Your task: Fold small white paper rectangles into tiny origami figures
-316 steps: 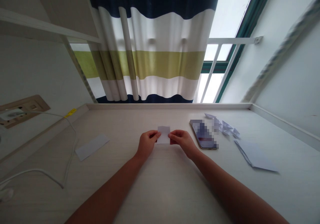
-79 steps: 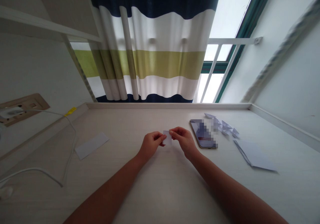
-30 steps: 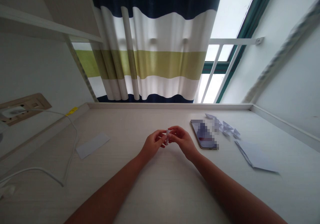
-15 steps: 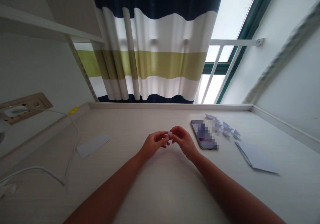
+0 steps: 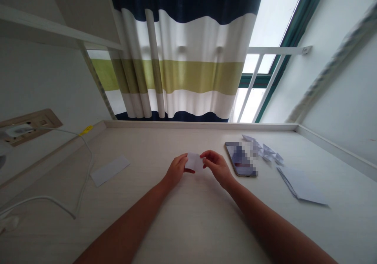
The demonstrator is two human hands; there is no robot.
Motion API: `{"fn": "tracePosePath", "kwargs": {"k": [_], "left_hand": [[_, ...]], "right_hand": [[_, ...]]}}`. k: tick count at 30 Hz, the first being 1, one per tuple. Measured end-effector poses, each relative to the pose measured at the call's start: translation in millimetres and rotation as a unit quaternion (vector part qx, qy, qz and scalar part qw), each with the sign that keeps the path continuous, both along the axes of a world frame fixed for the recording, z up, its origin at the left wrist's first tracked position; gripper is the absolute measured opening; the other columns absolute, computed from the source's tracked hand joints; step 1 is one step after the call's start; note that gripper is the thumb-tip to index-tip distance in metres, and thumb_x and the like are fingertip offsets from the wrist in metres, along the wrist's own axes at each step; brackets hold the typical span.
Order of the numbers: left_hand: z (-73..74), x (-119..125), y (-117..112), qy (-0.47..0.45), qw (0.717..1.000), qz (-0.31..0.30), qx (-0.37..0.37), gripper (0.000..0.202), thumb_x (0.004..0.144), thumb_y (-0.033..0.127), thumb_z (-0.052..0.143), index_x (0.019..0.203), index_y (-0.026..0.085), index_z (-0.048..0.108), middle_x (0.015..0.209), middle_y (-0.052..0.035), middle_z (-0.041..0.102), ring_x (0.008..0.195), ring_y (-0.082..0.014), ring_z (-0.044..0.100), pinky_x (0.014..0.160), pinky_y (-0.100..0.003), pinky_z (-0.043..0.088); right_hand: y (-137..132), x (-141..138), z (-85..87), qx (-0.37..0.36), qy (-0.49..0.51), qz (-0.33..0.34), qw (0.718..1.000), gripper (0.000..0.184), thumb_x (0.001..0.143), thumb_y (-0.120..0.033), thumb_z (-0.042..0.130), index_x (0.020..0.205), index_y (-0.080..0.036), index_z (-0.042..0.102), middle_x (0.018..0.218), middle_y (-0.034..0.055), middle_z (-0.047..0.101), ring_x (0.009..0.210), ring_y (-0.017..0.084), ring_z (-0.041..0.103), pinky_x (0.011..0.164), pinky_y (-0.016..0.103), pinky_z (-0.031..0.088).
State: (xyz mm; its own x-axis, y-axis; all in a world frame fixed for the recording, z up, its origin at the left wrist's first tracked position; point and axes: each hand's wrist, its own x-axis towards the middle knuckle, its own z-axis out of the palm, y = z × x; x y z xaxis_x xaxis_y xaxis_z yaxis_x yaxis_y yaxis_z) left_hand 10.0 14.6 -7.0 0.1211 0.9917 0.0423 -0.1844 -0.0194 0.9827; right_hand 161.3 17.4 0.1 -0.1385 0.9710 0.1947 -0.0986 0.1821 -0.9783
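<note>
A small white piece of paper [image 5: 194, 162] is held up over the table's middle, its broad face towards me. My left hand [image 5: 176, 169] grips its left edge, with the thumb low along the bottom and the fingers partly behind it. At the right edge, the curled fingertips and thumb of my right hand [image 5: 216, 166] pinch the paper near its upper corner. To the right of that hand lies a phone [image 5: 240, 160], its screen partly pixelated. Several folded white paper pieces [image 5: 267, 152] are clustered beyond the phone.
A stack of white paper sheets [image 5: 303, 185] lies at the right. One white paper strip [image 5: 110, 171] rests on the left of the pale table [image 5: 188, 224]. A white cable [image 5: 90, 158] runs from the wall socket [image 5: 44, 121]. Behind the raised table edge hangs a striped curtain [image 5: 182, 75].
The paper, earlier small and bunched between my fingertips, now shows as a flat, wider face. My hands have spread slightly apart; the left thumb has dropped lower.
</note>
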Motion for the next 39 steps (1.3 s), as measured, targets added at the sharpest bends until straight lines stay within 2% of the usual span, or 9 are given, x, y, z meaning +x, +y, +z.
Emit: {"fn": "tracePosePath", "kwargs": {"k": [7, 13, 18, 22, 28, 30, 33, 36, 39], "left_hand": [[1.8, 2, -5, 0.118, 0.992, -0.023, 0.034, 0.025, 0.066, 0.020, 0.043, 0.083, 0.014, 0.060, 0.072, -0.0025, 0.057, 0.064, -0.0146, 0.054, 0.051, -0.024, 0.048], [5.3, 2, -7, 0.262, 0.954, 0.047, 0.141, 0.020, 0.069, 0.030, 0.053, 0.072, 0.015, 0.065, 0.061, -0.0002, 0.058, 0.054, -0.0108, 0.044, 0.051, -0.022, 0.036], [7.3, 0, -5, 0.247, 0.958, 0.071, 0.125, 0.022, 0.068, 0.034, 0.053, 0.061, 0.015, 0.062, 0.056, 0.0010, 0.054, 0.052, -0.0106, 0.041, 0.051, -0.022, 0.032], [7.1, 0, -4, 0.241, 0.960, 0.090, 0.109, 0.025, 0.069, 0.034, 0.051, 0.055, 0.015, 0.058, 0.051, 0.0024, 0.048, 0.050, -0.0104, 0.040, 0.049, -0.022, 0.030], [6.4, -1, -4, 0.272, 0.951, 0.109, 0.100, 0.028, 0.068, 0.036, 0.052, 0.055, 0.013, 0.060, 0.051, 0.0015, 0.050, 0.049, -0.0104, 0.040, 0.048, -0.022, 0.029], [5.8, -1, -3, 0.260, 0.955, 0.108, 0.098, 0.028, 0.068, 0.037, 0.053, 0.054, 0.013, 0.060, 0.051, 0.0013, 0.051, 0.051, -0.0111, 0.041, 0.049, -0.022, 0.030], [5.2, -1, -2, 0.222, 0.966, 0.102, 0.081, 0.027, 0.066, 0.037, 0.054, 0.052, 0.014, 0.058, 0.050, 0.0021, 0.049, 0.052, -0.0111, 0.042, 0.050, -0.022, 0.031], [5.1, 0, -2, 0.175, 0.979, 0.095, 0.051, 0.028, 0.064, 0.038, 0.056, 0.049, 0.014, 0.055, 0.048, 0.0033, 0.045, 0.050, -0.0100, 0.039, 0.048, -0.021, 0.030], [4.8, 0, -1, 0.133, 0.986, 0.092, 0.029, 0.029, 0.063, 0.039, 0.057, 0.050, 0.014, 0.055, 0.047, 0.0037, 0.043, 0.048, -0.0092, 0.037, 0.046, -0.021, 0.030]], "right_hand": [[-3, -2, -5.7, 0.044, -0.136, -0.041, 0.989, 0.012, 0.065, -0.024, 0.061, 0.067, -0.018, 0.051, 0.057, -0.0048, 0.047, 0.049, 0.008, 0.040, 0.047, 0.022, 0.033], [-5, -5, -6.3, 0.079, -0.115, -0.002, 0.990, 0.014, 0.067, -0.025, 0.060, 0.077, -0.020, 0.051, 0.073, -0.0008, 0.053, 0.063, 0.011, 0.050, 0.054, 0.023, 0.041], [-2, -4, -8.7, 0.049, -0.106, -0.044, 0.992, 0.018, 0.063, -0.029, 0.064, 0.077, -0.019, 0.056, 0.067, -0.0016, 0.052, 0.057, 0.011, 0.047, 0.053, 0.024, 0.040], [0, -5, -10.1, 0.008, -0.089, -0.034, 0.995, 0.018, 0.061, -0.031, 0.066, 0.070, -0.017, 0.058, 0.057, -0.0029, 0.050, 0.053, 0.010, 0.046, 0.051, 0.025, 0.039], [-2, -6, -8.3, 0.021, -0.097, -0.067, 0.993, 0.017, 0.060, -0.030, 0.067, 0.070, -0.017, 0.060, 0.060, -0.0004, 0.056, 0.055, 0.012, 0.050, 0.051, 0.026, 0.042], [-5, -6, -5.7, 0.059, -0.126, -0.082, 0.987, 0.013, 0.064, -0.029, 0.064, 0.069, -0.018, 0.060, 0.062, 0.0008, 0.057, 0.056, 0.013, 0.052, 0.053, 0.026, 0.044], [-11, -4, -1.4, 0.175, -0.202, -0.089, 0.960, 0.006, 0.072, -0.023, 0.057, 0.070, -0.020, 0.061, 0.070, 0.0031, 0.060, 0.061, 0.014, 0.054, 0.057, 0.027, 0.046], [-15, 0, 0.6, 0.271, -0.284, -0.069, 0.917, 0.014, 0.078, -0.019, 0.050, 0.078, -0.022, 0.063, 0.081, 0.0051, 0.062, 0.067, 0.015, 0.057, 0.063, 0.029, 0.047], [-15, 3, -0.1, 0.316, -0.331, -0.041, 0.888, 0.019, 0.081, -0.019, 0.046, 0.087, -0.024, 0.064, 0.090, 0.0061, 0.064, 0.076, 0.017, 0.060, 0.070, 0.030, 0.047]]}}
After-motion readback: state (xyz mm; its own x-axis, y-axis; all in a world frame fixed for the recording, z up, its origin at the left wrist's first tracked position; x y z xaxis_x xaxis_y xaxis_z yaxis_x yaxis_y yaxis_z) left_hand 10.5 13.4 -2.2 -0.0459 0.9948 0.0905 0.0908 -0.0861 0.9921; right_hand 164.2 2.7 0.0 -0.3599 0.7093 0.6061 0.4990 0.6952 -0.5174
